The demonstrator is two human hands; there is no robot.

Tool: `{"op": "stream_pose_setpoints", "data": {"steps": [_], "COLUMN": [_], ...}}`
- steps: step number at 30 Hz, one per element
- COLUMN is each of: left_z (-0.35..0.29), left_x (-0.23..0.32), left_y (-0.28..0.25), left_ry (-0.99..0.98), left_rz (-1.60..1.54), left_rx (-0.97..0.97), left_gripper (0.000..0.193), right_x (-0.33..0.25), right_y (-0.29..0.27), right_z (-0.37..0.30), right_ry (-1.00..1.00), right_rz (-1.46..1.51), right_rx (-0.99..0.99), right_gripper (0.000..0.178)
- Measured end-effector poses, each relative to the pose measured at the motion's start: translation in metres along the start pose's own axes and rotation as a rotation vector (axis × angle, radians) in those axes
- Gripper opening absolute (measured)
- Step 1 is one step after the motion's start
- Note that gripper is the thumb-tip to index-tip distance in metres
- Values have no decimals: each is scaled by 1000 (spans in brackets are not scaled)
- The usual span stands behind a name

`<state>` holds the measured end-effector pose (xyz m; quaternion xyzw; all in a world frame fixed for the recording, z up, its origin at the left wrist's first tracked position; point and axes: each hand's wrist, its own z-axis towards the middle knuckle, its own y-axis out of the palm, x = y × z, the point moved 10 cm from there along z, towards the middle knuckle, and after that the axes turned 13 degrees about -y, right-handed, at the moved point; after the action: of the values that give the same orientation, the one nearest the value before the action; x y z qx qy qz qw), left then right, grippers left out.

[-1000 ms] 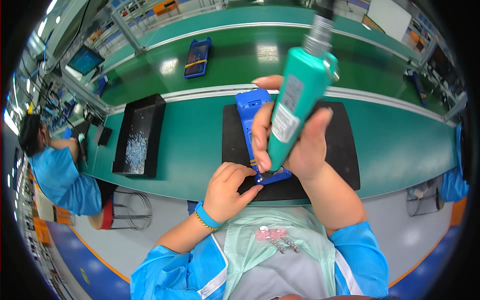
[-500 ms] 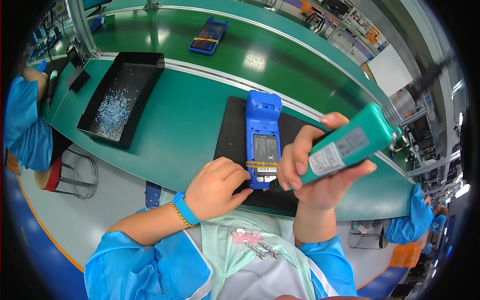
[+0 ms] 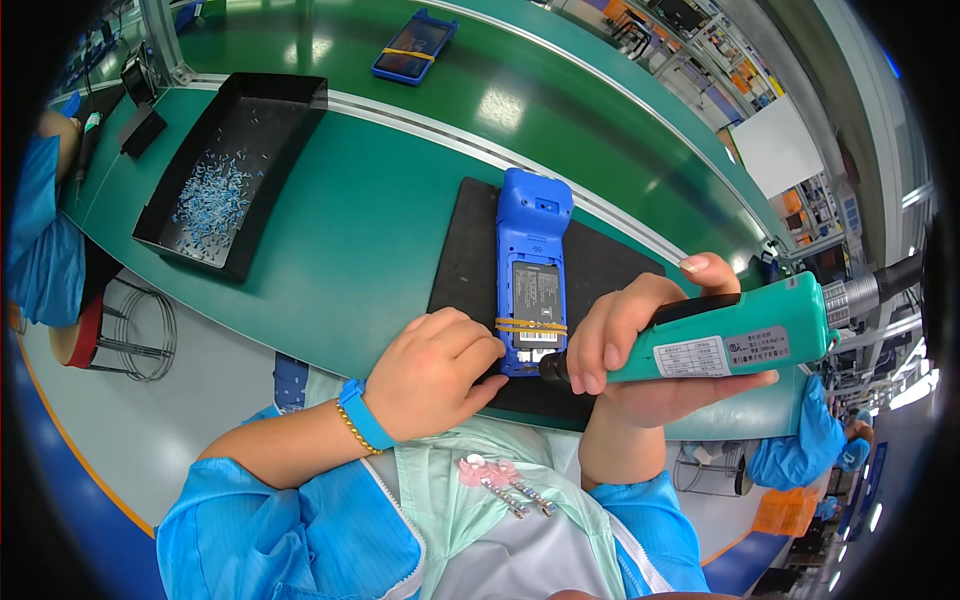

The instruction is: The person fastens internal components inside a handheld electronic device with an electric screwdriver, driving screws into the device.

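On a black mat (image 3: 462, 235) lies a blue handheld terminal (image 3: 535, 205), back side up, its black battery (image 3: 537, 290) exposed. A yellow rubber band (image 3: 531, 327) crosses its lower part. My left hand (image 3: 435, 372) is closed, curled fingers and thumb at the terminal's lower left edge, steadying it. In my right hand (image 3: 640, 350) is a green electric screwdriver (image 3: 740, 340), held nearly level with its cable end to the right. Its black nose (image 3: 553, 367) meets the lower right end of the terminal; the bit and any screw there are hidden.
A black tray (image 3: 262, 120) of small blue and silver screws stands left on the green bench. Across a metal rail, another banded blue terminal (image 3: 415, 48) lies farther back. A co-worker's blue sleeve (image 3: 40, 220) and a screwdriver (image 3: 88, 145) are at far left; a red-edged stool (image 3: 85, 330) stands below.
The screwdriver's rear end has swung down and right, so its body lies more level. My right hand turned with it. The left hand stays at the terminal; the whole view has shifted slightly.
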<state>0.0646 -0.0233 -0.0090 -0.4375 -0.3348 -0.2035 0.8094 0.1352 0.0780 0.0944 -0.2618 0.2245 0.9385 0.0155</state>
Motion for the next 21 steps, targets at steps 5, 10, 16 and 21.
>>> {"op": "stream_pose_setpoints", "data": {"steps": [5,10,16,21], "left_z": [1,5,4,-2], "left_x": [-1,2,9,15], "left_y": [-1,-4,-4,-7], "left_ry": [-8,17,61,87], "left_rz": [9,-16,-10,44], "left_rx": [3,27,19,45], "left_gripper": [27,28,26,27], "right_x": [-1,2,-4,-29], "right_y": [-3,-15,-13,-3], "right_z": [1,4,18,19], "right_ry": [19,81,159,91], "right_rz": [38,-121,-275,-450], "right_rx": [-42,96,24,68], "right_gripper": [106,98,94,103]}}
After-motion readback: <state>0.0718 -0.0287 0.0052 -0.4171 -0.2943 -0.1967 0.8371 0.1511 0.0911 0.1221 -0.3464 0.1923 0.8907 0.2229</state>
